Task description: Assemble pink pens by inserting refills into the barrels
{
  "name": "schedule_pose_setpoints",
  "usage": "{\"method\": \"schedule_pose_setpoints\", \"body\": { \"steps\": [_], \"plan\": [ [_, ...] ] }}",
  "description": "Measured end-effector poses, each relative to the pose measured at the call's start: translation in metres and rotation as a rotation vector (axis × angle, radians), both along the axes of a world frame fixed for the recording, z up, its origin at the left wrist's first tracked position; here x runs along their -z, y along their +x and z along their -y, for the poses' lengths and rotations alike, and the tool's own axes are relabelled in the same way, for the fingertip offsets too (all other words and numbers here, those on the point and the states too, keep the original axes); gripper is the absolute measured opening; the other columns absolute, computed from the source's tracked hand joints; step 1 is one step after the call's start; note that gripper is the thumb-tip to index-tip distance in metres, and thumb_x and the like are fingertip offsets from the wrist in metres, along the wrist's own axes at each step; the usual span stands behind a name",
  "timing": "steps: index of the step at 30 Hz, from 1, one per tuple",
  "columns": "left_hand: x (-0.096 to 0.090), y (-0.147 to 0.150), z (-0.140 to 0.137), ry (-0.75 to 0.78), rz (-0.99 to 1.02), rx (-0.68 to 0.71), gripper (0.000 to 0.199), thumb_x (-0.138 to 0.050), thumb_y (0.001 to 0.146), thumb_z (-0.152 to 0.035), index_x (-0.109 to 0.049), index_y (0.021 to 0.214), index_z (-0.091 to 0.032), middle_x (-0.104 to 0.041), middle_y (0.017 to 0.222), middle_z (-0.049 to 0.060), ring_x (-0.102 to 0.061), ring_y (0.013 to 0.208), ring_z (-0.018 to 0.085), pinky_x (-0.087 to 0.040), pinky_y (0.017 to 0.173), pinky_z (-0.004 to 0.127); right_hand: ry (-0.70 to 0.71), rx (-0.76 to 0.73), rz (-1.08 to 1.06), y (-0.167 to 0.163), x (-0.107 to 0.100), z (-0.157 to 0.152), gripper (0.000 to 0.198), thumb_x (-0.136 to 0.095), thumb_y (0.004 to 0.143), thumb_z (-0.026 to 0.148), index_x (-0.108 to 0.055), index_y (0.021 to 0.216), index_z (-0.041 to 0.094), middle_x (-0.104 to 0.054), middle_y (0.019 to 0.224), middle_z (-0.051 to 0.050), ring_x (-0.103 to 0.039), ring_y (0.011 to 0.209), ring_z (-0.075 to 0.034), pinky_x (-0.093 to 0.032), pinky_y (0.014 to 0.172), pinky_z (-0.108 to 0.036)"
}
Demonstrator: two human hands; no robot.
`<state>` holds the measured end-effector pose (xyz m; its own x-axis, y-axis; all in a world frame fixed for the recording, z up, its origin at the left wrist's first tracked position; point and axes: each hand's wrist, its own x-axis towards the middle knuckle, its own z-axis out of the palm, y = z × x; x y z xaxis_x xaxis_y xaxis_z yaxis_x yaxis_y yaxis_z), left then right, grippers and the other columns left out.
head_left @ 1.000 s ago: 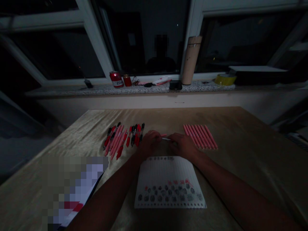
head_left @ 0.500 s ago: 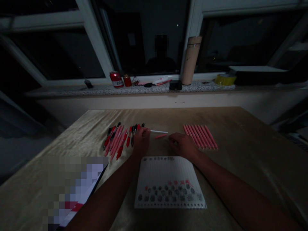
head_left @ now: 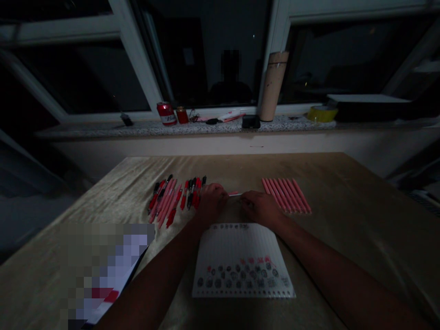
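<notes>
With left hand (head_left: pixel 213 198), pinching white refill (head_left: pixel 235 195); with right hand (head_left: pixel 257 204), unclear; aligned, 3 o'clock: pink pens (head_left: pixel 286 195); still loose, 9: mixed pens (head_left: pixel 168 201).

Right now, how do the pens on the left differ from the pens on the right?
The left pens lie in a jumble with uneven ends, while the right pens lie side by side in a neat row. In colour, the left pens mix pink, red and black, but the right pens all look pink. Both groups lie flat on the table, farther from the person than the paper.
</notes>
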<state>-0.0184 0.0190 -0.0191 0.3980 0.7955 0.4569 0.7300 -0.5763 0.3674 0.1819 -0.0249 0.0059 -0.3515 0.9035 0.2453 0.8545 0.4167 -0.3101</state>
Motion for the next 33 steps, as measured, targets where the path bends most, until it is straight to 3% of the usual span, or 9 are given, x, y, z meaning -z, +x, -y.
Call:
{"method": "schedule_pose_setpoints", "body": {
  "steps": [11,20,25,28,33],
  "plan": [
    [-0.0018,0.0005,0.0013,-0.003,-0.03,-0.003,0.012,-0.052,0.082,-0.027,-0.062,0.084,-0.02,-0.056,0.095,0.006,-0.048,0.096,0.022,-0.036,0.087,0.04,-0.018,0.025,0.028,-0.0033,-0.0013,0.0017,0.022,-0.043,0.085,0.027,-0.06,0.098,0.02,-0.068,0.091,-0.006,-0.062,0.078,-0.016,-0.038,0.066,-0.025],
    [-0.0019,0.0009,0.0023,-0.009,-0.011,0.015,0.009,-0.052,0.081,-0.024,-0.06,0.083,-0.02,-0.056,0.093,0.005,-0.049,0.093,0.022,-0.038,0.086,0.04,-0.022,-0.033,0.046,-0.0036,-0.0003,-0.0003,0.018,-0.044,0.083,0.022,-0.06,0.09,0.017,-0.065,0.088,-0.007,-0.06,0.081,-0.017,-0.039,0.072,-0.025],
    [-0.0012,0.0005,0.0017,0.006,-0.005,0.015,0.009,-0.052,0.08,-0.024,-0.06,0.082,-0.019,-0.056,0.092,0.006,-0.05,0.092,0.021,-0.038,0.086,0.039,0.0,-0.07,0.016,-0.0044,-0.0035,0.0012,0.027,-0.038,0.089,0.022,-0.057,0.108,0.017,-0.065,0.098,-0.008,-0.059,0.091,-0.018,-0.039,0.078,-0.026],
    [-0.0003,0.0003,0.0011,0.012,0.01,0.009,0.009,-0.053,0.08,-0.024,-0.06,0.082,-0.019,-0.057,0.092,0.006,-0.05,0.092,0.021,-0.039,0.084,0.037,0.025,-0.029,0.028,-0.0058,-0.0057,0.0033,0.034,-0.033,0.094,0.029,-0.049,0.124,0.023,-0.065,0.103,-0.008,-0.061,0.09,-0.018,-0.039,0.073,-0.026],
    [-0.0007,0.0004,0.0005,0.022,0.01,0.003,0.009,-0.052,0.08,-0.023,-0.06,0.081,-0.018,-0.057,0.09,0.006,-0.051,0.09,0.021,-0.039,0.083,0.037,0.014,-0.022,0.091,-0.0067,-0.0054,0.0044,0.038,-0.03,0.095,0.039,-0.043,0.13,0.031,-0.065,0.102,-0.005,-0.063,0.083,-0.017,-0.038,0.064,-0.025]
  ]
}}
